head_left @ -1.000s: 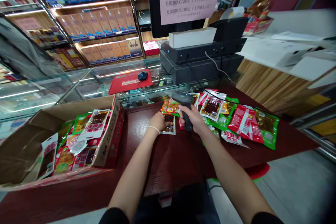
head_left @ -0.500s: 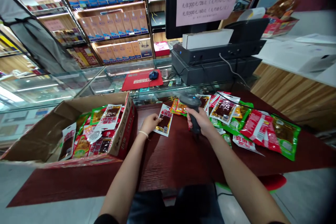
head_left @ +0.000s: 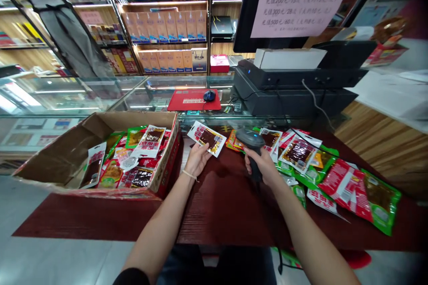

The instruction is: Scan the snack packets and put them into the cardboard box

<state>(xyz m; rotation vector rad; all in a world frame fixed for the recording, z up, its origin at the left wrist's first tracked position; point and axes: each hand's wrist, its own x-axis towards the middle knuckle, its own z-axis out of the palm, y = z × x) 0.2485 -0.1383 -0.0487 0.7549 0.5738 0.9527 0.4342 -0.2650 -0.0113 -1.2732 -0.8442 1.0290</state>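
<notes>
Between the fingers of my left hand (head_left: 197,160) is a white-edged snack packet (head_left: 207,138) with a dark window and red print, tilted above the table. My right hand (head_left: 264,164) grips a black barcode scanner (head_left: 252,142) by its handle, its head toward the packet's right. Beyond and right of the scanner lies a heap of snack packets, among them a red one (head_left: 344,187) and a green-edged one (head_left: 381,200). To my left stands an open cardboard box (head_left: 174,151) holding several similar packets, red, green and white.
Behind the table runs a glass display counter (head_left: 133,98) with a red mouse pad (head_left: 180,100) and a mouse (head_left: 209,95). At the back right stand a monitor with a pink price sheet (head_left: 297,4) and a black cash drawer (head_left: 287,98). The scanner's cable hangs over the front edge.
My left hand has lifted the packet off the table and turned it. The scanner stays in my right hand. The whole view has shifted, so things appear further right.
</notes>
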